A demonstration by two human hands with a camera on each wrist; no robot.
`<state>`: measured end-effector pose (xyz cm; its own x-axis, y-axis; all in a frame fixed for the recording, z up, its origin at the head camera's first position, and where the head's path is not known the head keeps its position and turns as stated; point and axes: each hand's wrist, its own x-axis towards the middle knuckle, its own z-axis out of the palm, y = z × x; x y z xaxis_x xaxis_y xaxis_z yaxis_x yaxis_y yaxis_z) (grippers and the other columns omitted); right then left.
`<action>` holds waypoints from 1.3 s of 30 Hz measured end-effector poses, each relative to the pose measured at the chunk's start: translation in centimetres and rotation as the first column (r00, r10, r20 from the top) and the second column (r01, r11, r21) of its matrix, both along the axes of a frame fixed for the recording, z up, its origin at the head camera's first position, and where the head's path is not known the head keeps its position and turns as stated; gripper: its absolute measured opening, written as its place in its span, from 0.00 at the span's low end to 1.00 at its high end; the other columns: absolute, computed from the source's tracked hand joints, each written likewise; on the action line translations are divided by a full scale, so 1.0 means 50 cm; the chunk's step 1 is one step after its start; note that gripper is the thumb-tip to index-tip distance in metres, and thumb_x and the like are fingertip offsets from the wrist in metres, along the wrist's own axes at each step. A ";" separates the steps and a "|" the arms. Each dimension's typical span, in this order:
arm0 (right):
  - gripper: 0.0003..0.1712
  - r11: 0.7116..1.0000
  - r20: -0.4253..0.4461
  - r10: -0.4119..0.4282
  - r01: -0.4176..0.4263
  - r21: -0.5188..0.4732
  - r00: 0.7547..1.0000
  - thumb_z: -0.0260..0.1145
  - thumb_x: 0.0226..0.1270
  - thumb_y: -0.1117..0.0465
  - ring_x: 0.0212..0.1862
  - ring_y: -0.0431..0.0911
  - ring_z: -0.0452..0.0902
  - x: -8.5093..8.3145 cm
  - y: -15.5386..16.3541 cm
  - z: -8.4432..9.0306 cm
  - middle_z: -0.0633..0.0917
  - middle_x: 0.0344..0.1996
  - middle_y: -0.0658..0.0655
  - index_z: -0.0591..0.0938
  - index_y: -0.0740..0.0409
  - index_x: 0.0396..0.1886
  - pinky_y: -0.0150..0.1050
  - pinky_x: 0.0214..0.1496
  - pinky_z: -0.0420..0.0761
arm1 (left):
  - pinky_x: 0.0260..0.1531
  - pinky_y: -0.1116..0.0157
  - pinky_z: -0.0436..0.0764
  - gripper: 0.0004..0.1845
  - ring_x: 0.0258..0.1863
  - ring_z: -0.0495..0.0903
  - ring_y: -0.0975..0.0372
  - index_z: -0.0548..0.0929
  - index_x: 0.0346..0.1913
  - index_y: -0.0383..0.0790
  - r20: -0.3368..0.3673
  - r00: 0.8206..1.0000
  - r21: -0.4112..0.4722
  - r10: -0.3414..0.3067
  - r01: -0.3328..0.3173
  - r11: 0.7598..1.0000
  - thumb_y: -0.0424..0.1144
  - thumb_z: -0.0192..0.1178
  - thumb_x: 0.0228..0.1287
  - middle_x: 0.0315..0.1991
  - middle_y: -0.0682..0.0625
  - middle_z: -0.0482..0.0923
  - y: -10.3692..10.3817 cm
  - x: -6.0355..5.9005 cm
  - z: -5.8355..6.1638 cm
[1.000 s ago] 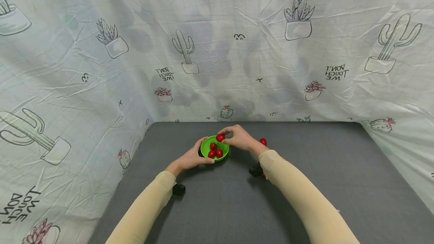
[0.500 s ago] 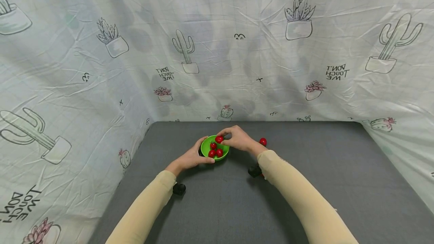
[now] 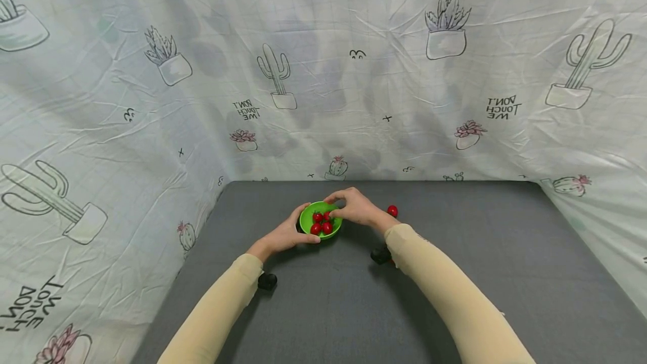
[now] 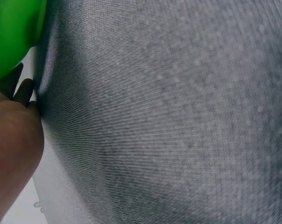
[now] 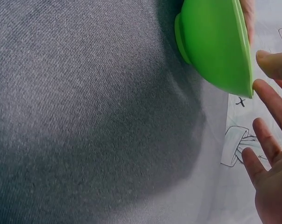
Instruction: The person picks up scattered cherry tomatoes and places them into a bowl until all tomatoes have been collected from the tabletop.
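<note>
While the left hand [image 3: 284,236] steadied the green bowl [image 3: 320,219], the right hand [image 3: 354,207] hovered over its rim, setting a tomato in.

Left fingers curled round the bowl's near side on the grey table [image 3: 455,274]; right fingers [image 5: 271,107] looked loosely spread in the wrist view, seemingly holding nothing. Four or so red tomatoes [image 3: 322,222] lay in the bowl, and one loose tomato [image 3: 392,210] sat on the table just right of the right wrist. Judged next: reach for it with a gentle pinch.
</note>
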<state>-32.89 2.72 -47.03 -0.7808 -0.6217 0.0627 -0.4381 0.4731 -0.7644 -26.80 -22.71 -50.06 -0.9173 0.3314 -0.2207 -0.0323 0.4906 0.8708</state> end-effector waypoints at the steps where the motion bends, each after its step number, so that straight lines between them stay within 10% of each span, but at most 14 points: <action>1: 0.22 1.000 0.000 0.000 0.000 0.001 1.000 0.72 0.70 0.60 0.62 0.49 0.76 0.001 0.003 0.001 0.84 0.56 0.52 0.84 0.54 0.62 0.51 0.63 0.75 | 0.69 0.45 0.63 0.58 0.73 0.62 0.51 0.47 0.83 0.52 0.000 1.000 -0.001 0.001 -0.001 1.000 0.49 0.76 0.59 0.78 0.45 0.55 0.000 0.000 -0.001; 39: 0.20 0.987 0.009 -0.132 0.133 -0.088 0.991 0.70 0.72 0.48 0.72 0.48 0.62 0.064 0.192 0.105 0.79 0.60 0.43 0.82 0.35 0.62 0.61 0.70 0.63 | 0.70 0.42 0.59 0.58 0.77 0.56 0.48 0.49 0.83 0.52 -0.038 0.999 -0.022 -0.020 0.019 1.000 0.51 0.77 0.58 0.79 0.42 0.52 -0.002 0.005 0.000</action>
